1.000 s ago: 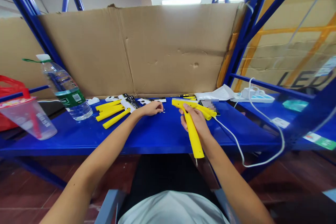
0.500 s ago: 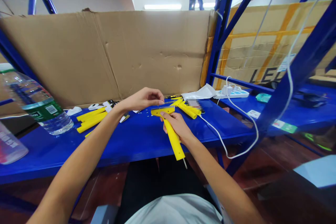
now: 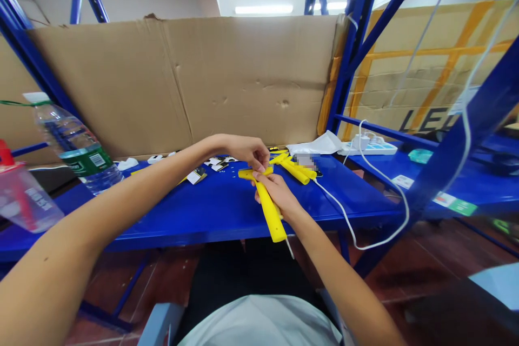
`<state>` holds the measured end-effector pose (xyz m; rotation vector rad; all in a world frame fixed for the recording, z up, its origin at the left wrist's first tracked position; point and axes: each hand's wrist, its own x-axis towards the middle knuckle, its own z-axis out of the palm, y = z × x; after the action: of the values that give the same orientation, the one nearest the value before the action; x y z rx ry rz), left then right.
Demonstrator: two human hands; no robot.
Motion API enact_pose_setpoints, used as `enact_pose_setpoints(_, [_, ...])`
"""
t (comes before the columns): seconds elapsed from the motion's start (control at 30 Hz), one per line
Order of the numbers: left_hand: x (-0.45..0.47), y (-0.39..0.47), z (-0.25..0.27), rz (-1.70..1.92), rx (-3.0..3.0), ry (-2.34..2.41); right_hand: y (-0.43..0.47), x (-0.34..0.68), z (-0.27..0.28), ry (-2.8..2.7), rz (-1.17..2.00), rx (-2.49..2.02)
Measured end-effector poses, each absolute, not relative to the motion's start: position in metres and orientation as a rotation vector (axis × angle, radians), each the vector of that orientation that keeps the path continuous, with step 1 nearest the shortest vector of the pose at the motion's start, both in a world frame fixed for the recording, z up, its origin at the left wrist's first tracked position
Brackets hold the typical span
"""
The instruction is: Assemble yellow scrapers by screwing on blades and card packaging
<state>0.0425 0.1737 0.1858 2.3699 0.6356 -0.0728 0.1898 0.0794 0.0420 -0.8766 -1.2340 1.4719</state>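
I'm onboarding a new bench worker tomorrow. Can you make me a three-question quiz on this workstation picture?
1. True or false: the right hand grips the yellow handled tool around its handle.
2. Where do the left hand fingertips pinch? A) at the tool's wide head B) on the water bottle C) on the white cable
3. Fill in: the pile of yellow tools lies on the blue shelf just ____ the held tool's head.

Key
1. True
2. A
3. behind (toward the cardboard sheet)
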Motion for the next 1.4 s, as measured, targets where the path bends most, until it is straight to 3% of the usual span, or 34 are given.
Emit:
enact_pose_setpoints(0.33, [0.055, 0.196, 0.188, -0.255, 2.361, 0.68, 0.076, 0.192, 0.044, -1.248, 1.5, -0.893])
enact_pose_setpoints(0.67, [0.015, 0.185, 0.18, 0.165, 2.342, 0.686, 0.082, 0.196, 0.041, -1.091, 1.498, -0.764])
enact_pose_setpoints(1.4, [0.001, 0.186, 0.172, 0.077, 2.332, 0.709, 0.079, 0.197, 0.045, -1.186, 1.501, -0.769])
